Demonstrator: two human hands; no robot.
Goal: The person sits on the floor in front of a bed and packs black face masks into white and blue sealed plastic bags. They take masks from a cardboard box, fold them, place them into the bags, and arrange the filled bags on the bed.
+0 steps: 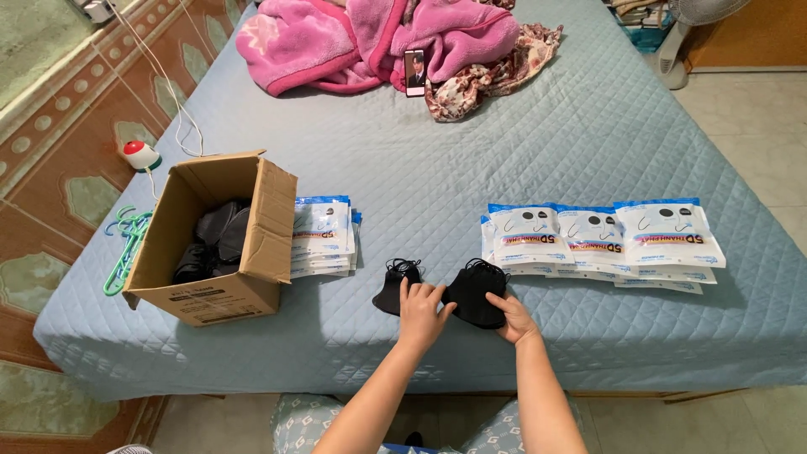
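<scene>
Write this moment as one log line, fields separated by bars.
left hand: on black masks | right hand: holding same masks | cardboard box: open, left | sealed packets: right | surface: blue quilted bed

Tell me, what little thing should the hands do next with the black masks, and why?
Probably lift the right-hand stack of black masks clear. Both hands, left hand and right hand, already rest on that stack, while a second black stack lies just left of it on the blue bedcover.

Both bare forearms reach forward, converging. The left hand [420, 308] lies palm-down, fingers spread; the right hand [514, 318] angles inward, fingers lightly curled.
</scene>
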